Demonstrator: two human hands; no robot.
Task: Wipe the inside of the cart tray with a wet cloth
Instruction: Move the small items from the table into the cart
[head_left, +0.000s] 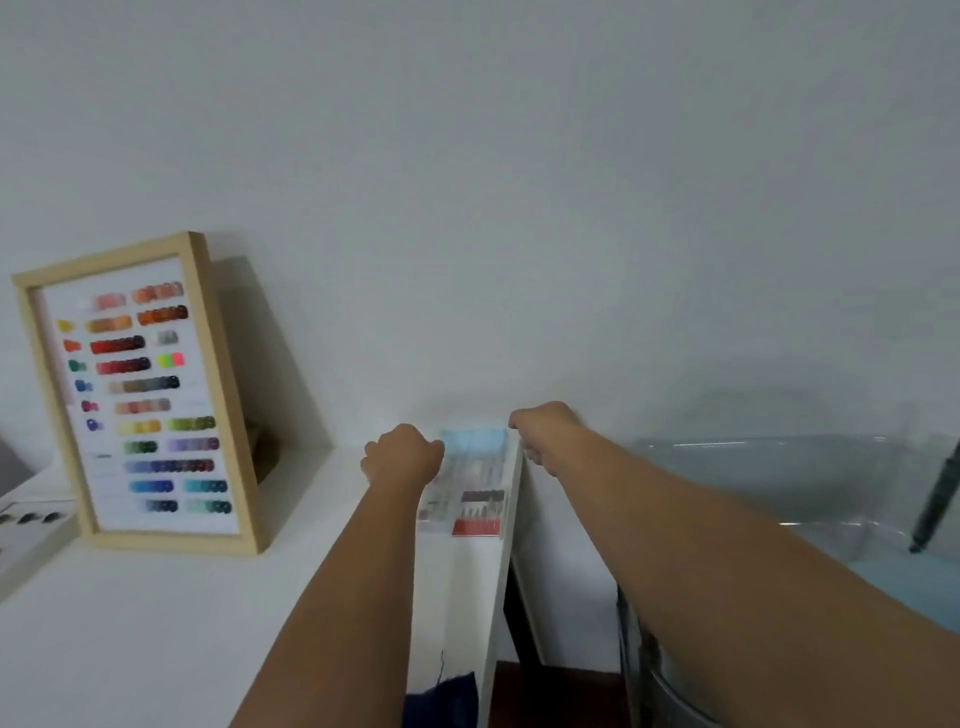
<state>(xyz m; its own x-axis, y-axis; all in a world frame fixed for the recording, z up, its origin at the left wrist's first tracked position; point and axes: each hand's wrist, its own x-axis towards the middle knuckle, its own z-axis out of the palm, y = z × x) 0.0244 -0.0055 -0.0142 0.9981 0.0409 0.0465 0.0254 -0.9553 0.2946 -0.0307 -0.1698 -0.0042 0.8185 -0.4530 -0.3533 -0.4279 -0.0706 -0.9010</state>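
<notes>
Here we are curling both the left hand (402, 453) and right hand (543, 431) around a blurred clear case (470, 480) on the white tabletop (156, 623).

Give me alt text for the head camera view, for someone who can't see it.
Two bare arms reach forward over a white table, the left hand and right hand curled at either side of a blurred clear box near the wall. A wooden frame of colour swatches leans at left; a clear tub sits at right.

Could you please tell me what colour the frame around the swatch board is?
The frame is light natural wood, seen in the head view.
</notes>
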